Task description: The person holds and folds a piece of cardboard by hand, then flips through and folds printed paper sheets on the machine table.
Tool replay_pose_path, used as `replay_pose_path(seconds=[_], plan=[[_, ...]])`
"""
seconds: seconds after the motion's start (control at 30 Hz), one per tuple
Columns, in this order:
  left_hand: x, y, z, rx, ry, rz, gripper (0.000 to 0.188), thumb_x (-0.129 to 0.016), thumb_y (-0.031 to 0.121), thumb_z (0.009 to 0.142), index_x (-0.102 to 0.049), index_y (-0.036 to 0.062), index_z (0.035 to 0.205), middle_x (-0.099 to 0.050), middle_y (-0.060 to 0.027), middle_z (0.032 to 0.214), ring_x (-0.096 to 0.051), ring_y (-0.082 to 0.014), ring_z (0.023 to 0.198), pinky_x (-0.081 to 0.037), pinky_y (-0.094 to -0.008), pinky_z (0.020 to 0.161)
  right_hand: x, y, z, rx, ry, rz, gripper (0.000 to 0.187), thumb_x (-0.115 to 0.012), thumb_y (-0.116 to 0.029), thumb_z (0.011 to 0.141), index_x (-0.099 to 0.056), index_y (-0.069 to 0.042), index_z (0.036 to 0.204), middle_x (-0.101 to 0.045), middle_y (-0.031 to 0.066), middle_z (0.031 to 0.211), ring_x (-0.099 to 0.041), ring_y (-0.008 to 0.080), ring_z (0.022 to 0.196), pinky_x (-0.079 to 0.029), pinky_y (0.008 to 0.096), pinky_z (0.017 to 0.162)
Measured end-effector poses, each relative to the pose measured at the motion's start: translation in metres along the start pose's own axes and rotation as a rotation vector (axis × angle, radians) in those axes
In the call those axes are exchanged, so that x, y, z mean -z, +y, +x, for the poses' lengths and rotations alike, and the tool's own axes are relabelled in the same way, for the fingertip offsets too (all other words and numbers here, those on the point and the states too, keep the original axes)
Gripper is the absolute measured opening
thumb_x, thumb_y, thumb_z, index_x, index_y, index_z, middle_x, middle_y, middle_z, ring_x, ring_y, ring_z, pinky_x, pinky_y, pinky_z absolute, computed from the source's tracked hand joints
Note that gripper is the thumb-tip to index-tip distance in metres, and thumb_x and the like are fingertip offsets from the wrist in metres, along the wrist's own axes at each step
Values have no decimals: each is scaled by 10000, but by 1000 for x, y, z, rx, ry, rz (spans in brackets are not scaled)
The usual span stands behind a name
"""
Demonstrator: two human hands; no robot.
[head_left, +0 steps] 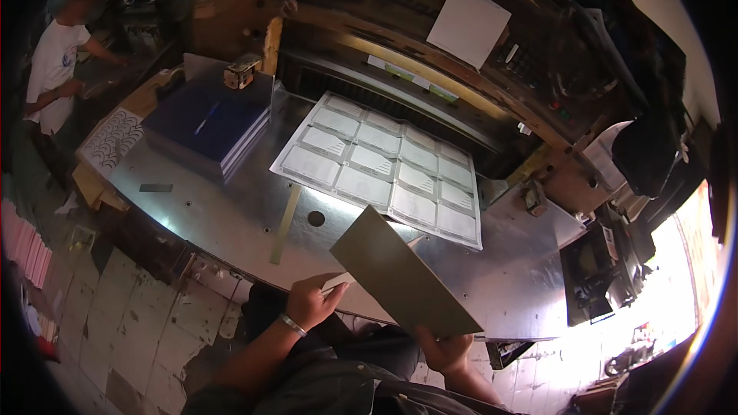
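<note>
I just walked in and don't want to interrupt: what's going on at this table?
A person's right hand holds the lower end of a flat, olive-brown rectangular board by a shiny metal table. The left hand holds a pale, partly hidden piece. Beyond them, a large white printed sheet lies on the table, with a dark-blue stack to its left. Another person in a white shirt stands farther back.

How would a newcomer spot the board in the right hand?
Start at the metal table, then go to its near edge. There the right hand grips a greyish-brown rectangular board. Unlike the white printed sheet beyond, its visible face is plain.
</note>
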State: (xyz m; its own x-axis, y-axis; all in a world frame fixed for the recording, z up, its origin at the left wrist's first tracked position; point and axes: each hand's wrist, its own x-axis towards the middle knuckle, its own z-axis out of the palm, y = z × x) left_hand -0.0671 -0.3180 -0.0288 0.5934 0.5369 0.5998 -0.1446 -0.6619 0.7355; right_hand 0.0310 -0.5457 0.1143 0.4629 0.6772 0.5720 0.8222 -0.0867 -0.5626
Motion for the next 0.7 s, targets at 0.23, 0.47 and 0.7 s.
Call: replay_pose_path(seconds=[0.23,0.47,0.7], plan=[[2,-5,-5,41,-48,70,174,-739,187,892,-738,71,1023,-737,-134,884,-713,-344,761,-562,-408,637,-6,-4,3,61,-140,37,185,-742,1,811,-725,14,995,-715,162,843,-712,315,679,-562,369,610],[0,3,2,23,-38,-25,156,-729,196,901,-743,74,998,-731,-121,833,-706,-345,733,-556,-412,624,-5,11,4,134,-25,-41,204,-741,-30,801,-721,6,1001,-708,153,839,-700,309,671,-553,376,596],[0,1,0,16,-43,29,139,-733,188,907,-747,50,919,-709,-119,741,-704,-307,659,-532,-379,573,20,66,4,-230,228,-47,165,-741,-51,819,-690,-1,967,-698,75,824,-641,151,721,-504,316,646]])
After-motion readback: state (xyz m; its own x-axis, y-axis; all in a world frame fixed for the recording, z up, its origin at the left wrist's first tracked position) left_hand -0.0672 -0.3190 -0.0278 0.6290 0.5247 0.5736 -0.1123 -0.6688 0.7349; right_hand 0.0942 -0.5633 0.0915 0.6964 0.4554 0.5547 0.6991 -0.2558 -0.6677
